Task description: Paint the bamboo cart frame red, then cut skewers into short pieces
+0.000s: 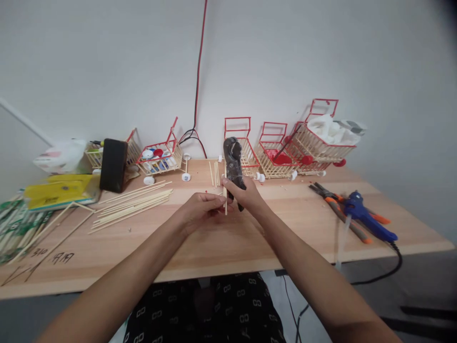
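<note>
Over the middle of the wooden table (221, 247), my right hand (246, 193) grips a dark pair of cutting pliers (233, 159) by the handles, jaws pointing up. My left hand (202, 206) pinches a short thin wooden stick (225, 202), held upright just beside the pliers' handles. The two hands touch at the fingertips. A few short cut sticks (214, 173) lie on the table behind the hands.
A pile of long wooden sticks (134, 202) lies to the left. Several small stick-built carts with red frames (274, 152) stand along the wall. A black phone (113, 165) leans at the left. A blue glue gun (367, 215) and orange-handled pliers (342, 212) lie at the right.
</note>
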Demonstrator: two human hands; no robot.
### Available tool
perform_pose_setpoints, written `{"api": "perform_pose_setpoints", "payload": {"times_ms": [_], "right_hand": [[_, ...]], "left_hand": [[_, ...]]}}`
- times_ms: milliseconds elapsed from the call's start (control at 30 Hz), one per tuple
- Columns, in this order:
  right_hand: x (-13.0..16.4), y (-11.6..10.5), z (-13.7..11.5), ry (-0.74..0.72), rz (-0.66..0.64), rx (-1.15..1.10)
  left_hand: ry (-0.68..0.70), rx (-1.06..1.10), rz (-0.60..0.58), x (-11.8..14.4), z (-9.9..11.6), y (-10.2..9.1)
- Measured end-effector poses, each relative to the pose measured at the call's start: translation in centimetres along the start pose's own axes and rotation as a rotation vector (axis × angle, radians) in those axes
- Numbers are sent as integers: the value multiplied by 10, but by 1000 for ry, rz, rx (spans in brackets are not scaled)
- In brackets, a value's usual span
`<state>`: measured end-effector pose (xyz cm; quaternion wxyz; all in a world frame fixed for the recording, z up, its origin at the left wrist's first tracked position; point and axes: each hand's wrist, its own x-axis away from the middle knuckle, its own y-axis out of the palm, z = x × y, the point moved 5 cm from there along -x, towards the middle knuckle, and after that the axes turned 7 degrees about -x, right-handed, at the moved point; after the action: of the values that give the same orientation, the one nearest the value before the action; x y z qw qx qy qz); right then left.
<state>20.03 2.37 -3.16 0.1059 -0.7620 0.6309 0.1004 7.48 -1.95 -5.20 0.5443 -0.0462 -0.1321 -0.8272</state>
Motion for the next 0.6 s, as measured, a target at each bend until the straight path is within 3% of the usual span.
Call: {"api": "perform_pose_setpoints", "payload": {"times_ms": [200,600], "right_hand": [[-1,-4,3,-19,76,41],[0,-3,-1,17,82,110]], "left_hand": [[-42,62,-5,0,-10,2],[-35,89,-31,-1,-14,3]]}}
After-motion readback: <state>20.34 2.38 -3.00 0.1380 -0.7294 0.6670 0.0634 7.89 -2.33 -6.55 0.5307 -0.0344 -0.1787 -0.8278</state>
